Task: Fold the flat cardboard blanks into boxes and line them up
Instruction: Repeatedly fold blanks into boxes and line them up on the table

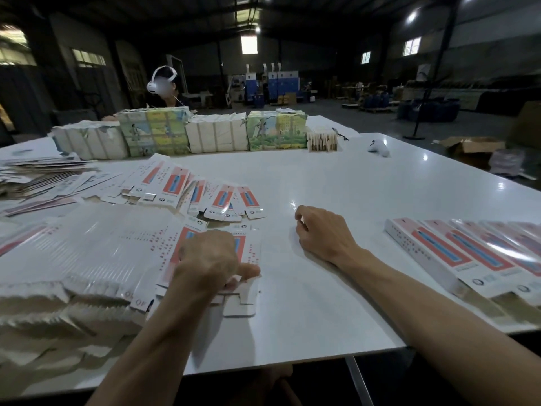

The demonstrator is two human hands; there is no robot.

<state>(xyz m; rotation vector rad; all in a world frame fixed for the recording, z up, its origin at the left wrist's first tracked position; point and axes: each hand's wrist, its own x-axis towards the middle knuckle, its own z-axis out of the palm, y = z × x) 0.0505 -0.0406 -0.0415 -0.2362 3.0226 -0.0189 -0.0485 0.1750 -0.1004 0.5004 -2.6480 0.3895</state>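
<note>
Though loosely curled and empty, right hand (322, 234) on table (322, 312) — left hand (209, 259) clamped on one blank (252, 251).

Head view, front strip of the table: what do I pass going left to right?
pile of flat blanks → left hand, gripping the top blank → right hand, resting on the table and holding nothing → row of folded boxes
</note>
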